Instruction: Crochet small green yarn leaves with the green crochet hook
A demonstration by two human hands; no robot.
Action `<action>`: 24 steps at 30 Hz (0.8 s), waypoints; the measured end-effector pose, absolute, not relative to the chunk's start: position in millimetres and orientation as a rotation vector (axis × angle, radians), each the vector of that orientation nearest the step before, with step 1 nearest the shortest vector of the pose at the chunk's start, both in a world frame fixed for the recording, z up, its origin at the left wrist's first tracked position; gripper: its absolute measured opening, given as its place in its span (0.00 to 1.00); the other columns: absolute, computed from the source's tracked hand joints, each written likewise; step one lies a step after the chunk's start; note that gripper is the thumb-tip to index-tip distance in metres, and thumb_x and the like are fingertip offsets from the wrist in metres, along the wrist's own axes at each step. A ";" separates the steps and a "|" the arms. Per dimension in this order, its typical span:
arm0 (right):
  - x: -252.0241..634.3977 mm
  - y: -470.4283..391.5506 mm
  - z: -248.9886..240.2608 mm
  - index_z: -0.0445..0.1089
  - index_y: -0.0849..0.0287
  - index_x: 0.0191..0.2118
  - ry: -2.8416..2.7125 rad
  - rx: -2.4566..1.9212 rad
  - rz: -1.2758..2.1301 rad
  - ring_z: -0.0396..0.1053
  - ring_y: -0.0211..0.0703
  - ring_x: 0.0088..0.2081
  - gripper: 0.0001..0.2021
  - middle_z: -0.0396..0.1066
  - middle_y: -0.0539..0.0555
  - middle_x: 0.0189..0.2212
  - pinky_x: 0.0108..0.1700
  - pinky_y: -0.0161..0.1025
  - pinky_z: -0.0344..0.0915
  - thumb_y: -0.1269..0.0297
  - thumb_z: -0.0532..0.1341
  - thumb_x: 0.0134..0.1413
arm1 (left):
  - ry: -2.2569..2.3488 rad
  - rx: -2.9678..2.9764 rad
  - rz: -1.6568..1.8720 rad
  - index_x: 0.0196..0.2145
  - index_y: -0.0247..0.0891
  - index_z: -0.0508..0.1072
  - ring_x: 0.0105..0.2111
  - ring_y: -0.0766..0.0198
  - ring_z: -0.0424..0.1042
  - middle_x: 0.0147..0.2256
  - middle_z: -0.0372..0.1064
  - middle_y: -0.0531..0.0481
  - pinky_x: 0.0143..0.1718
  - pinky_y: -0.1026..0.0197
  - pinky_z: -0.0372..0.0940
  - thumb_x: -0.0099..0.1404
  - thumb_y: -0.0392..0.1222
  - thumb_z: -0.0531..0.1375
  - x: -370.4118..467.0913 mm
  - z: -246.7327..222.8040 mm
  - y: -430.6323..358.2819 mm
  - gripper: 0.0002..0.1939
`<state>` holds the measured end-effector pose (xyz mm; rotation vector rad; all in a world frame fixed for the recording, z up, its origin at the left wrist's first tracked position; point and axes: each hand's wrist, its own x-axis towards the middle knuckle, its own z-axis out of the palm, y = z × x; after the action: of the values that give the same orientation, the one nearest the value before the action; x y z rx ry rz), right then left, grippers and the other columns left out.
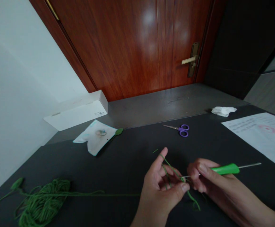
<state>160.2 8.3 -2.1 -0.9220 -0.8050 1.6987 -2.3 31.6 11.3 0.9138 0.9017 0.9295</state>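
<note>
My left hand (161, 186) pinches green yarn (167, 163) between thumb and fingers, with a strand looped over the raised index finger. In my right hand (206, 175) is a crochet hook (226, 169) with a green handle, its thin metal tip meeting the yarn at my left fingertips. A loose yarn tail dangles below the pinch. From my left hand a strand runs left across the table to a skein of green yarn (44, 201). A small green crocheted leaf (16, 183) with a stem lies beside the skein.
Purple-handled scissors (182, 130) lie beyond my hands. Left of them is a white packet (98, 135) with another green leaf piece (119, 131) at its edge. A white box (78, 112) stands at the back left; crumpled tissue (223, 111) and a printed sheet (260, 132) are at right.
</note>
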 end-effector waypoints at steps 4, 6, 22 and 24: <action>159.1 8.5 -0.3 0.74 0.56 0.26 -0.789 -0.914 1.708 0.58 0.40 0.28 0.15 0.65 0.49 0.22 0.33 0.37 0.56 0.52 0.60 0.56 | 0.917 0.929 0.911 0.65 0.36 0.49 0.27 0.67 0.67 0.28 0.70 0.54 0.31 0.62 0.61 0.48 0.31 0.67 -3.0 10.9 32.8 0.49; 158.2 8.4 1.0 0.74 0.56 0.26 -0.786 -0.920 1.714 0.57 0.40 0.28 0.16 0.64 0.49 0.22 0.33 0.37 0.55 0.51 0.60 0.56 | 0.925 0.943 0.905 0.66 0.37 0.44 0.27 0.67 0.67 0.28 0.69 0.54 0.30 0.62 0.61 0.49 0.31 0.67 -4.1 13.1 32.9 0.52; 153.2 7.4 5.5 0.74 0.56 0.25 -0.879 -0.975 1.635 0.60 0.42 0.30 0.17 0.65 0.51 0.24 0.33 0.38 0.58 0.49 0.60 0.54 | 0.940 1.080 0.977 0.65 0.42 0.45 0.31 0.65 0.67 0.32 0.68 0.52 0.35 0.60 0.62 0.55 0.32 0.64 -5.6 9.0 28.0 0.46; 153.1 7.6 4.7 0.74 0.56 0.24 -0.883 -0.966 1.636 0.60 0.42 0.30 0.17 0.65 0.51 0.24 0.33 0.38 0.58 0.49 0.60 0.54 | 0.926 1.075 0.989 0.65 0.40 0.46 0.31 0.65 0.67 0.32 0.68 0.51 0.36 0.59 0.62 0.57 0.34 0.63 -6.0 9.2 28.0 0.43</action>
<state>153.1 7.6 4.7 -0.9664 -0.8830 1.6362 -6.0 28.0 9.2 1.0750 0.9257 0.9888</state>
